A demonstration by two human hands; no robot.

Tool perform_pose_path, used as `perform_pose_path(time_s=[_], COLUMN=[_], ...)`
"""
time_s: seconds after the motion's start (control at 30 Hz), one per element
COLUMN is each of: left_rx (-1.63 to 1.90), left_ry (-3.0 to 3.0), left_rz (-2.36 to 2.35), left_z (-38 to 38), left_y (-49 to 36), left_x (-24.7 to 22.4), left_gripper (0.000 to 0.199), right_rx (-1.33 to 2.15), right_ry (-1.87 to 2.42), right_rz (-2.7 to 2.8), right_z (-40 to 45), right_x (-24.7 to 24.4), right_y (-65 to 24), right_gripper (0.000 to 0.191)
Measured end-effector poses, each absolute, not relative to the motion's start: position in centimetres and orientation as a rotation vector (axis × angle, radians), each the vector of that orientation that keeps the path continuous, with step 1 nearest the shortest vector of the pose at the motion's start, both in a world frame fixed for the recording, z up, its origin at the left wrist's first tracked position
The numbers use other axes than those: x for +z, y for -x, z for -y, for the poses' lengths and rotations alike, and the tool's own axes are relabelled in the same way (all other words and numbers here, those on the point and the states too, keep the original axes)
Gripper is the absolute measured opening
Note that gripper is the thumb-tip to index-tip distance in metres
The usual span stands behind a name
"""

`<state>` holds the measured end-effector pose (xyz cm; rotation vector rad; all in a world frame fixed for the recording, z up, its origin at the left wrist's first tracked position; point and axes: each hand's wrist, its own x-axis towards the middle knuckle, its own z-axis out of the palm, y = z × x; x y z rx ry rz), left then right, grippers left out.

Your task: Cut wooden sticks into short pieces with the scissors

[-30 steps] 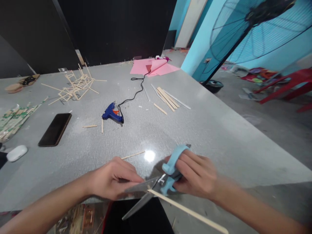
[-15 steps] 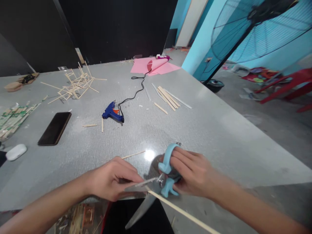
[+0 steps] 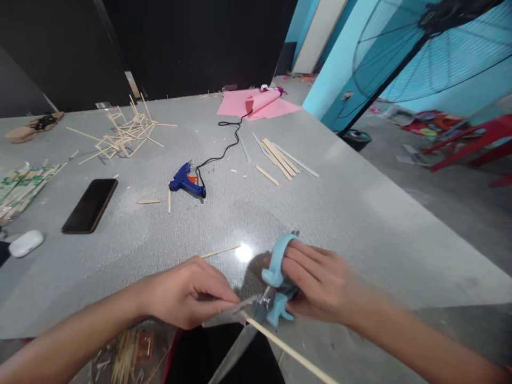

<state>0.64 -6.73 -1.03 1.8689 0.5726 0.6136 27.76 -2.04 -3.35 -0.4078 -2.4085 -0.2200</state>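
Observation:
My right hand [image 3: 320, 282] is closed through the light-blue handles of a pair of scissors [image 3: 277, 266], whose metal blades stand apart and point left and down. Between the blades lies a thin wooden stick [image 3: 288, 349], running down toward the lower right. My left hand [image 3: 192, 293] pinches the stick's other end, its fingertips right beside the upper blade; that end is hidden by the fingers and blade. Just beyond my left hand a short thin stick [image 3: 222, 251] lies on the table.
A blue glue gun [image 3: 186, 180] with a black cord rests mid-table. Behind it on the left stands a stick frame [image 3: 128, 133]. Loose flat sticks [image 3: 280, 159], pink paper [image 3: 260, 104], a phone [image 3: 90, 206] and a white case [image 3: 26, 244] lie around. A fan [image 3: 424, 37] stands at right.
The stick and scissors have shifted slightly, with the blades still apart around the stick. Both hands keep their holds. The whole view has moved a little.

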Motion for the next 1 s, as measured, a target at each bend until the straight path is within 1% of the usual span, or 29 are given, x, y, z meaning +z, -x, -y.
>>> perform_pose_path(time_s=[0.17,0.37,0.53,0.6,0.8,1.0], left_rx=[0.591,0.596,0.671,0.704,0.815,0.878], left_ry=[-1.811,-1.78,-1.892,-1.935,-1.967,-1.967], left_rz=[-0.566,-0.592,-0.594,-0.585,-0.522,-0.52], left_z=[6.7,6.9,6.9,6.9,6.6,6.5], left_y=[-0.6,-0.7,-0.8,-0.8,-0.8,-0.8], left_x=[-1.1,-1.1,-1.2,-1.3,-1.3,-1.0], left_gripper=[0.041,0.03,0.027,0.026,0.026,0.031], right_rx=[-0.207,-0.193,-0.187,-0.173,-0.161,-0.187], right_ry=[0.398,0.415,0.405,0.411,0.442,0.487], right_rz=[2.354,2.283,2.316,2.368,2.415,2.381], right_z=[2.1,2.4,2.1,2.1,2.5,2.8], right_x=[-4.2,-5.0,-4.5,-4.0,-3.1,-3.2], right_y=[-27.9,-28.0,-27.7,-27.6,-27.4,-27.4], right_gripper=[0.008,0.008,0.003,0.006,0.009,0.009])
